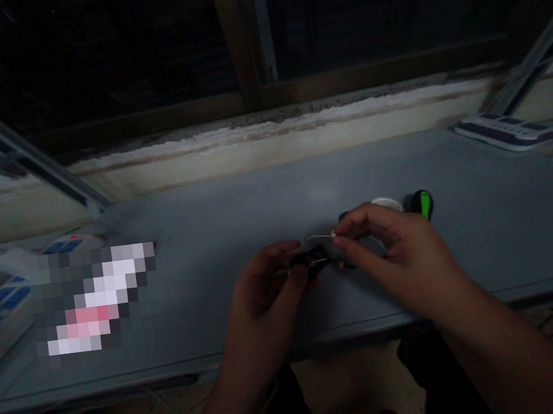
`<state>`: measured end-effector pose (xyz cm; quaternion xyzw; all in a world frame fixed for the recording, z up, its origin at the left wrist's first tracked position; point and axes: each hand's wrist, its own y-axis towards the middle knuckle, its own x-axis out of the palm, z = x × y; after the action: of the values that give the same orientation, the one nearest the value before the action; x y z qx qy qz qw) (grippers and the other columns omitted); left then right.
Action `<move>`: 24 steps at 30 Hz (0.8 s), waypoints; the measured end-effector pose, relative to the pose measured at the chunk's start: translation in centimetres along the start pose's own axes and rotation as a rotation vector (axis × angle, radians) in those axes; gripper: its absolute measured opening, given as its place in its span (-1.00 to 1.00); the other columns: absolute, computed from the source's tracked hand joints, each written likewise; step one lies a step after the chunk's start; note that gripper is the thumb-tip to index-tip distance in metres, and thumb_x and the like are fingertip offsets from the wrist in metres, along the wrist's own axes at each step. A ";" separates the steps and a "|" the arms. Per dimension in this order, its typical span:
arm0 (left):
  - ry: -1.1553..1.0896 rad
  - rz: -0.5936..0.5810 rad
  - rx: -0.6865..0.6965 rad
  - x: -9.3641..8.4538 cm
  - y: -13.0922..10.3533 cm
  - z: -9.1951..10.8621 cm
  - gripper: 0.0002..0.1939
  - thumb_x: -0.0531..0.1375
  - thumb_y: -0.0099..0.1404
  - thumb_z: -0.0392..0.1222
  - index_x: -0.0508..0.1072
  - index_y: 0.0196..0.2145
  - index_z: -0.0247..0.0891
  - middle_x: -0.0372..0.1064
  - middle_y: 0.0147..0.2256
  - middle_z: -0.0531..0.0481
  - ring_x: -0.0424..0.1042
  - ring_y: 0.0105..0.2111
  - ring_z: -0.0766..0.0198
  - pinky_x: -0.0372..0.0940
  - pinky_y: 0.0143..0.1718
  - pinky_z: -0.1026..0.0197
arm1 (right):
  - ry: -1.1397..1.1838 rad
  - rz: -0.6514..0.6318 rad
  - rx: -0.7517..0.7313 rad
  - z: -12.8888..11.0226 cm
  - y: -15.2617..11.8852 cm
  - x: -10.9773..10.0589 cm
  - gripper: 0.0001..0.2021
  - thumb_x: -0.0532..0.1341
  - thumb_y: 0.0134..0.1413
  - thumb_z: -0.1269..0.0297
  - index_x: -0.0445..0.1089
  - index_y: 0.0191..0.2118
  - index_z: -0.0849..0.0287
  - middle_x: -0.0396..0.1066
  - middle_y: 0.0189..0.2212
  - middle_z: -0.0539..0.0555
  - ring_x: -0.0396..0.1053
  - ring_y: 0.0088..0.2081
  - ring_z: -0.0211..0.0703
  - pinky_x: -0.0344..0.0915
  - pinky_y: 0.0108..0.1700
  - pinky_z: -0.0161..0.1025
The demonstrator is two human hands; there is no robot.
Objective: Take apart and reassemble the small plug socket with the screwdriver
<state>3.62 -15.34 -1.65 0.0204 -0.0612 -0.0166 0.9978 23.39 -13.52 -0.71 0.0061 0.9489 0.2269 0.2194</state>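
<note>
Over the grey table (198,223), my left hand (262,296) is closed, with thumb and fingers around a small dark object (316,254). A thin metal-looking piece shows across it; the dimness hides its kind. My right hand (398,252) pinches the pale end of a thin, slightly bent wire-like piece (318,236) between thumb and fingertips. That piece points left, just above the dark object. Below the right fingertips lies another small dark bit with a pale spot (343,264). Behind the right hand are a white round rim (387,204), partly hidden, and a green-and-black handle (424,203).
A white-and-dark power strip (504,132) lies at the back right. More blue-and-white strips (7,294) and a clear plastic piece (5,257) are on the left, beside a blurred-out patch. A wall ledge (249,150) and dark window rise behind; cables hang below the front edge.
</note>
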 end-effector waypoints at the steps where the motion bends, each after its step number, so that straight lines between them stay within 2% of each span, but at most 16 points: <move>1: -0.007 -0.003 -0.002 0.0 0.0 0.0 -0.69 0.40 0.28 -0.19 0.55 -0.02 -0.16 0.60 -0.19 -0.02 0.62 -0.27 0.27 0.51 -0.22 0.30 | 0.067 -0.010 0.027 0.0 -0.1 0.0 -0.93 0.31 0.24 0.29 0.49 -0.18 0.12 0.57 -0.29 -0.01 0.54 -0.26 -0.24 0.40 -0.23 -0.28; 4: -0.008 -0.013 0.003 -0.1 0.1 -0.1 -0.58 0.40 0.28 -0.19 0.50 0.08 -0.12 0.60 -0.21 0.00 0.62 -0.31 0.30 0.50 -0.25 0.33 | 0.225 -0.058 0.091 0.0 -0.1 -0.1 -0.90 0.32 0.24 0.27 0.49 -0.15 0.13 0.58 -0.28 0.01 0.54 -0.26 -0.25 0.41 -0.27 -0.33; 8: 0.020 -0.023 0.002 0.0 0.1 0.0 -0.69 0.40 0.29 -0.18 0.59 -0.01 -0.16 0.62 -0.19 -0.05 0.62 -0.28 0.26 0.51 -0.20 0.30 | 0.348 -0.159 0.139 0.0 0.1 -0.4 -0.86 0.34 0.23 0.27 0.53 -0.12 0.17 0.60 -0.26 0.06 0.56 -0.25 -0.24 0.44 -0.19 -0.32; 12: 0.032 -0.020 0.014 -0.1 0.0 0.0 -0.81 0.39 0.29 -0.20 0.66 -0.12 -0.14 0.65 -0.18 -0.04 0.63 -0.27 0.27 0.50 -0.19 0.33 | 0.302 -0.213 0.122 0.0 0.1 -0.6 -0.87 0.31 0.27 0.25 0.56 -0.12 0.14 0.59 -0.28 0.04 0.53 -0.26 -0.26 0.38 -0.25 -0.33; 16: 0.019 -0.024 0.024 -0.3 0.1 -0.3 -0.82 0.39 0.29 -0.20 0.68 -0.13 -0.12 0.66 -0.21 -0.03 0.63 -0.30 0.28 0.51 -0.22 0.33 | 0.244 -0.202 0.074 0.0 0.0 -0.5 -0.90 0.29 0.28 0.31 0.57 -0.17 0.13 0.54 -0.33 0.00 0.47 -0.31 -0.30 0.32 -0.28 -0.33; 21: -0.071 -0.083 0.029 -0.2 0.0 -0.1 -0.86 0.42 0.25 -0.24 0.68 -0.21 -0.11 0.64 -0.28 0.02 0.60 -0.33 0.34 0.50 -0.26 0.38 | 0.187 -0.199 0.014 0.4 0.1 -0.3 -0.91 0.29 0.27 0.34 0.58 -0.18 0.09 0.49 -0.33 -0.03 0.42 -0.29 -0.31 0.29 -0.26 -0.31; 24: -0.076 -0.068 0.004 0.0 0.0 0.1 -0.92 0.43 0.25 -0.25 0.67 -0.27 -0.14 0.62 -0.32 0.03 0.57 -0.36 0.35 0.50 -0.30 0.38 | 0.189 -0.194 -0.016 0.7 0.1 -0.2 -0.92 0.31 0.25 0.36 0.58 -0.20 0.09 0.47 -0.33 -0.03 0.42 -0.28 -0.32 0.31 -0.24 -0.31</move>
<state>3.58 -15.36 -1.60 0.0239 -0.0984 -0.0513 0.9935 23.90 -13.16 -1.14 -0.1090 0.9596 0.2119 0.1498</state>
